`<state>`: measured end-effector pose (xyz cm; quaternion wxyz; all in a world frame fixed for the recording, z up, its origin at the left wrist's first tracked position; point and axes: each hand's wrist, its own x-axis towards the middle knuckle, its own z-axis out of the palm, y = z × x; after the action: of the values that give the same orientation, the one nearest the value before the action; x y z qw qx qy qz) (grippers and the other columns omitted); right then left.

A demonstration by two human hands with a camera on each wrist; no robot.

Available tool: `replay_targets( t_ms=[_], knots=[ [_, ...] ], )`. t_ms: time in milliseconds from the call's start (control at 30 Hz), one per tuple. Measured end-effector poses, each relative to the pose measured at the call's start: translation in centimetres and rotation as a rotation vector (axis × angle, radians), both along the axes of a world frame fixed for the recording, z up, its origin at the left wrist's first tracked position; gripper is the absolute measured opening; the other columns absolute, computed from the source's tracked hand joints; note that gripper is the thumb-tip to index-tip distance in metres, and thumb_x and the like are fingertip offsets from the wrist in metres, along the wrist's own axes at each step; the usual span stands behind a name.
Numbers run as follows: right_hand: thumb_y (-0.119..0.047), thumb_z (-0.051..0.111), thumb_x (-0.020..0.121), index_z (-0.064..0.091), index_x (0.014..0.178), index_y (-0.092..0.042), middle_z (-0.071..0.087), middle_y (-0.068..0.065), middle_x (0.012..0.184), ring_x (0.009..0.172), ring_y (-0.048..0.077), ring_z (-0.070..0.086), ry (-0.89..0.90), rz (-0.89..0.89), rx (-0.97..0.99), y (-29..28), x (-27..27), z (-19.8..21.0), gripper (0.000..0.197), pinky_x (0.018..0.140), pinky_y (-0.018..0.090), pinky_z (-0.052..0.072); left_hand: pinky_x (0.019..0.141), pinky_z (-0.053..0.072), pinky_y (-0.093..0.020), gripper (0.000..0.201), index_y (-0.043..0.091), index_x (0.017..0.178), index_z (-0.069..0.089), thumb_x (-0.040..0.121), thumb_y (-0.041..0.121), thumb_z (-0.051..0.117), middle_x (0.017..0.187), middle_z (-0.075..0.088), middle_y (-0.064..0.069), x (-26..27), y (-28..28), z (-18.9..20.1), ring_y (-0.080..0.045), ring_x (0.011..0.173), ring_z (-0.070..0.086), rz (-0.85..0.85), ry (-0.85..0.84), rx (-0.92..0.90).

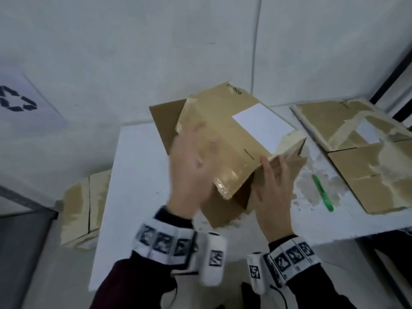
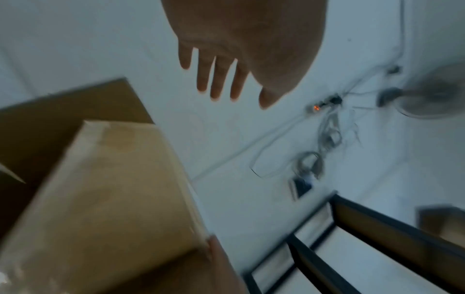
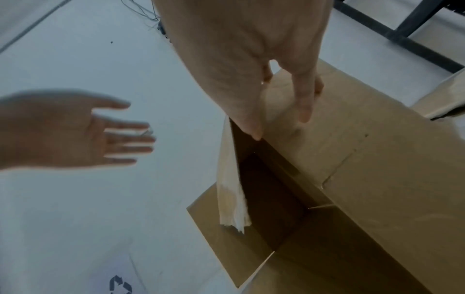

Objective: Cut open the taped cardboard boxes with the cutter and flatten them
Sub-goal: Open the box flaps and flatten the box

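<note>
A brown cardboard box (image 1: 227, 130) with a white label and torn tape is held tilted above the white table (image 1: 138, 186), its bottom flaps hanging open. My right hand (image 1: 274, 181) grips the box's near right wall, thumb inside the opening and fingers outside (image 3: 304, 107). My left hand (image 1: 194, 161) is blurred, flat and open beside the box's left side; the right wrist view shows the left hand (image 3: 100, 137) apart from the box (image 3: 365, 169). In the left wrist view the box (image 2: 113, 189) sits below the spread fingers (image 2: 216, 83). The green cutter (image 1: 322, 192) lies on the table to the right.
Flattened boxes (image 1: 367, 163) lie stacked at the table's right end. More flattened cardboard (image 1: 82, 210) leans on the floor to the left. A sheet with a recycling sign (image 1: 15, 101) lies on the floor at far left. Cables (image 2: 327, 135) trail across the floor.
</note>
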<state>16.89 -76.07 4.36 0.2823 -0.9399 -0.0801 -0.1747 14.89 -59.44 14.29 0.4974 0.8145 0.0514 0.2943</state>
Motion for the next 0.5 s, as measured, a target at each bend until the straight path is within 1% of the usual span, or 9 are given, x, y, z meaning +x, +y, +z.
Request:
replay_targets(
  t_ms=[67,133,200,233,267,300,367,433,500],
  knots=[
    [-0.022,0.041,0.091,0.032,0.144,-0.02,0.031,0.011,0.148,0.117,0.035,0.044,0.036,-0.024,-0.117,0.1,-0.3,0.5,0.053,0.091,0.038,0.036,0.105,0.035,-0.028,0.047,0.015,0.135,0.047,0.096,0.041,0.044,0.135,0.051,0.0,0.6,-3.9,-0.7,-0.014,0.126,0.045,-0.254,0.1,0.145],
    [-0.02,0.036,0.095,0.036,0.141,-0.01,0.046,0.01,0.136,0.108,0.029,0.049,0.01,0.046,-0.104,-0.6,-0.8,0.9,0.047,0.084,0.033,0.037,0.113,0.027,-0.036,0.055,0.014,0.144,0.036,0.097,0.043,0.034,0.147,0.041,-0.006,2.1,-6.6,-2.3,-0.02,0.137,0.033,-0.394,0.24,0.226],
    [-0.007,0.042,0.096,0.042,0.136,-0.006,0.052,0.008,0.127,0.108,0.021,0.05,0.007,0.129,0.142,-2.0,-1.8,1.8,0.04,0.09,0.024,0.041,0.11,0.027,-0.045,0.061,0.018,0.143,0.037,0.095,0.052,0.02,0.148,0.038,-0.005,3.3,-7.9,-4.2,-0.021,0.14,0.025,-0.359,0.347,0.427],
    [-0.005,0.043,0.096,0.046,0.133,-0.008,0.054,0.005,0.124,0.106,0.016,0.052,0.039,0.125,0.259,-3.1,-2.3,2.7,0.037,0.089,0.016,0.042,0.103,0.033,-0.048,0.063,0.018,0.137,0.044,0.094,0.056,0.018,0.143,0.041,-0.003,3.5,-8.1,-5.0,-0.021,0.136,0.029,-0.294,0.372,0.55],
    [-0.007,0.043,0.097,0.051,0.127,-0.012,0.057,0.002,0.119,0.097,0.014,0.057,0.086,0.101,0.353,-4.5,-2.6,3.7,0.032,0.08,0.01,0.044,0.095,0.037,-0.048,0.062,0.018,0.128,0.049,0.092,0.059,0.02,0.136,0.045,-0.002,3.5,-8.0,-5.4,-0.022,0.132,0.034,-0.218,0.385,0.641],
    [-0.009,0.043,0.098,0.057,0.119,-0.016,0.061,-0.001,0.111,0.084,0.016,0.062,0.146,0.077,0.456,-6.2,-2.7,4.7,0.026,0.067,0.01,0.047,0.091,0.039,-0.048,0.058,0.018,0.121,0.052,0.09,0.059,0.026,0.131,0.048,-0.001,3.5,-7.7,-5.7,-0.022,0.128,0.038,-0.159,0.386,0.69],
    [-0.011,0.044,0.098,0.062,0.101,-0.021,0.066,0.001,0.093,0.063,0.019,0.064,0.259,0.032,0.715,-9.9,-1.8,6.4,0.021,0.047,0.018,0.046,0.093,0.039,-0.047,0.051,0.018,0.115,0.054,0.083,0.055,0.038,0.128,0.05,-0.001,3.6,-6.9,-5.8,-0.023,0.126,0.041,-0.127,0.32,0.713],
    [-0.015,0.043,0.099,0.063,0.098,-0.019,0.065,0.008,0.089,0.069,0.021,0.064,0.393,-0.028,0.877,-13.1,1.2,6.7,0.021,0.049,0.021,0.048,0.11,0.03,-0.044,0.051,0.019,0.123,0.052,0.078,0.043,0.052,0.138,0.044,-0.002,3.9,-5.8,-5.7,-0.02,0.135,0.031,-0.268,0.276,0.611],
    [-0.026,0.042,0.1,0.061,0.109,-0.011,0.064,0.012,0.1,0.084,0.022,0.063,0.588,-0.095,0.911,-14.6,5.1,5.0,0.026,0.065,0.026,0.052,0.118,0.012,-0.03,0.065,0.022,0.142,0.038,0.082,0.032,0.06,0.155,0.025,0.002,3.9,-4.3,-5.3,-0.011,0.144,0.011,-0.466,0.364,0.55]
  ],
)
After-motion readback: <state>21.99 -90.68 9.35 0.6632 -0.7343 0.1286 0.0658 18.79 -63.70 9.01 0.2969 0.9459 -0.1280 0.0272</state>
